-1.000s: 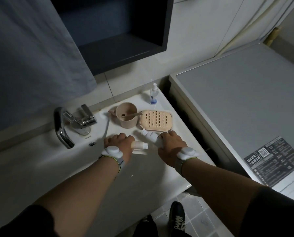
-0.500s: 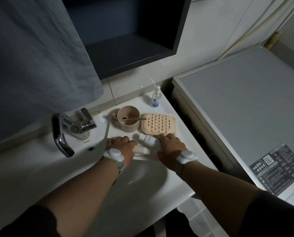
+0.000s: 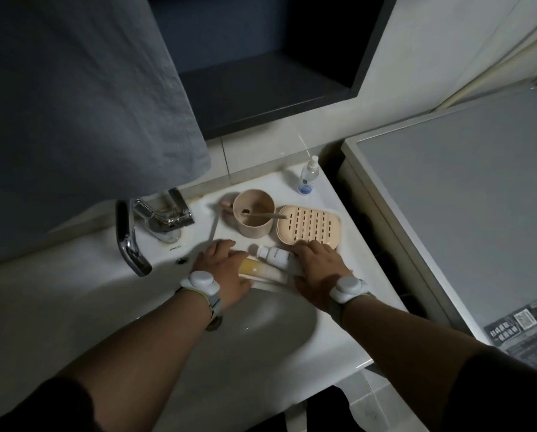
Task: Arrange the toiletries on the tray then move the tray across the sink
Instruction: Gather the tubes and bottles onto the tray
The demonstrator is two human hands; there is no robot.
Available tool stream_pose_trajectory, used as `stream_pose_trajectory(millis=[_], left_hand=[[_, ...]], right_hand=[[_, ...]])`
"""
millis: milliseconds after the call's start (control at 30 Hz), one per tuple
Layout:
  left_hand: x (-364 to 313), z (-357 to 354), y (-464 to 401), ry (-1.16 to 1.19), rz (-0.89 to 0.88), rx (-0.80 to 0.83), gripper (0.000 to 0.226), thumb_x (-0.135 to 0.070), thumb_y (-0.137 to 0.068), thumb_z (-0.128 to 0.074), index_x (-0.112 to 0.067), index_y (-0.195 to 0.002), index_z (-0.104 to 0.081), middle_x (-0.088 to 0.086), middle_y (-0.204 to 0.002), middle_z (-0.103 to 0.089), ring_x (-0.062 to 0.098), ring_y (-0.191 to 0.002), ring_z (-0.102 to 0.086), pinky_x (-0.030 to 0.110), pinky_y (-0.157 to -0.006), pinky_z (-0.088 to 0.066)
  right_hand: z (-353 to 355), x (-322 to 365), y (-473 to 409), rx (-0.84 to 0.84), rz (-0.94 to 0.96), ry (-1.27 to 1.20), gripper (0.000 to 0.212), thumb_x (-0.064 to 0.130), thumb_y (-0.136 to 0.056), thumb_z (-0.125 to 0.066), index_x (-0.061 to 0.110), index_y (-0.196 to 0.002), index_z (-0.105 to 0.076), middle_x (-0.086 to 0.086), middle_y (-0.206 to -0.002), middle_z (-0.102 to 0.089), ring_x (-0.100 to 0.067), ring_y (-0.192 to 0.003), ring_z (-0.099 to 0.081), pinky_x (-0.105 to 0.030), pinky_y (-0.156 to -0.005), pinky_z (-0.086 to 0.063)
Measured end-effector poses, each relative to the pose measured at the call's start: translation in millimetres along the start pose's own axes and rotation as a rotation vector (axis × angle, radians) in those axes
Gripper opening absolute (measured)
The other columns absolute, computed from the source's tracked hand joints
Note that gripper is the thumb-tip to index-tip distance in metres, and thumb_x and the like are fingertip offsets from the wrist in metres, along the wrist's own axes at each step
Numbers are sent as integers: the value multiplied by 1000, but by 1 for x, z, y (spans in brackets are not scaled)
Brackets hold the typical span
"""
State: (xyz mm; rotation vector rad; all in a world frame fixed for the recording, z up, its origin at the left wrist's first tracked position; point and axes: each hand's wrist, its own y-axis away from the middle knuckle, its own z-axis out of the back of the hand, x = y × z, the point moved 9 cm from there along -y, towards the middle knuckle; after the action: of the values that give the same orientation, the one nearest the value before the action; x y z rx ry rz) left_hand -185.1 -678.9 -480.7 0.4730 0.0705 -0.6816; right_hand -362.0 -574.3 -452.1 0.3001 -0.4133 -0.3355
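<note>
Head view: tray (image 3: pixel 212 227), white and flat, on the sink ledge right of the tap (image 3: pixel 130 244), carrying cup (image 3: pixel 254 213), soap dish (image 3: pixel 307 226), small bottle (image 3: pixel 273 255) and tube (image 3: pixel 261 271). Left hand (image 3: pixel 226 272) flat at the tray's near left edge, right hand (image 3: pixel 318 268) spread at the near right; grip underneath, cannot tell. Spray bottle (image 3: pixel 307 177) standing apart, behind. Best lifted level with 2 hands, slowly, since the lying bottle and tube may roll.
</note>
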Motion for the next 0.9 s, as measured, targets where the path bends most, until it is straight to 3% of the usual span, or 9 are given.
stream_pose_trajectory(millis=[233, 467, 700, 900], left_hand=[[-1, -4, 1, 28, -38, 66, 77, -65, -71, -62, -35, -140, -41, -6, -143, -36, 22, -137, -29, 38, -103, -41], [3, -4, -1, -6, 25, 2, 69, -73, -72, -44, -35, -130, -48, -9, -132, -45, 22, -131, -38, 44, -104, -40], [2, -9, -8, 35, 73, 37, 74, -66, -83, -38, -31, -148, -35, -5, -145, -39, 25, -139, -29, 44, -112, -32], [3, -11, -6, 39, 93, 61, 75, -65, -85, -38, -32, -152, -29, -4, -148, -37, 25, -141, -26, 42, -114, -31]], right_hand=[[2, 13, -12, -90, 72, 83, 51, 32, -86, -66, 27, -136, -57, 3, -129, -62, -31, -118, -51, -44, -96, -36], [-5, 21, -14, -111, 130, 95, 42, 29, -94, -60, 26, -136, -57, 1, -130, -61, -31, -116, -51, -44, -94, -35], [-8, 11, -6, -63, 92, 69, 43, 23, -92, -56, 21, -135, -60, -6, -133, -59, -34, -113, -56, -42, -95, -45], [-4, 0, -4, -84, 83, 93, 37, 21, -98, -55, 20, -134, -61, -7, -137, -59, -36, -113, -60, -42, -93, -48]])
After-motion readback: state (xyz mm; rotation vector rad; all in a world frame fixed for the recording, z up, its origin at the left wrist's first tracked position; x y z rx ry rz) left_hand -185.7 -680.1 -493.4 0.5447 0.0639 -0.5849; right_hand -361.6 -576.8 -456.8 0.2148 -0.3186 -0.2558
